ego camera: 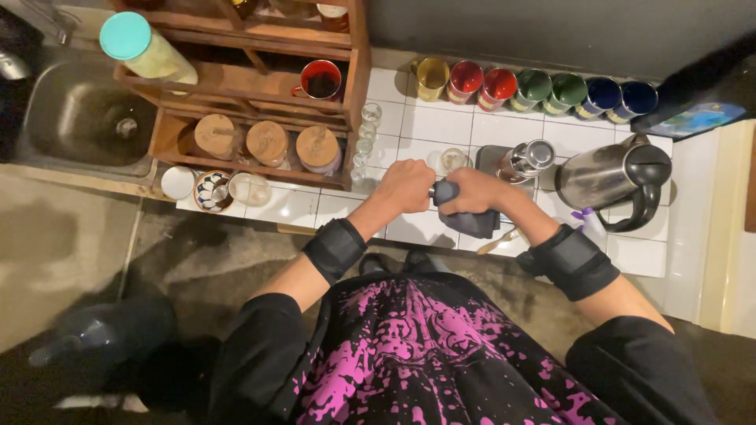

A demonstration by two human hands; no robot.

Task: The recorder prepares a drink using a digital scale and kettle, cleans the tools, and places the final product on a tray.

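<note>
Down at the tiled counter [425, 126], both hands meet over a dark grinder [471, 222]. The right hand [472, 191] is wrapped around its top, fingers [463, 206] curled closed over the upper body, so the dark lower part shows beneath the palm. The left hand [405, 186] is closed in a fist just beside it, its knuckles touching a short blue-grey handle [443, 191] that sticks out sideways from the grinder between the two hands; whether the fingers wrap fully around it cannot be told. Black wrist wraps sit on both forearms. A steel canister [524, 160] lies tilted just behind the right hand, with a steel kettle [614, 178] to its right. Coloured mugs [535, 88] line the wall. A wooden rack [260, 94] with cork-lidded jars [268, 143] stands left, beside a sink [79, 118].
</note>
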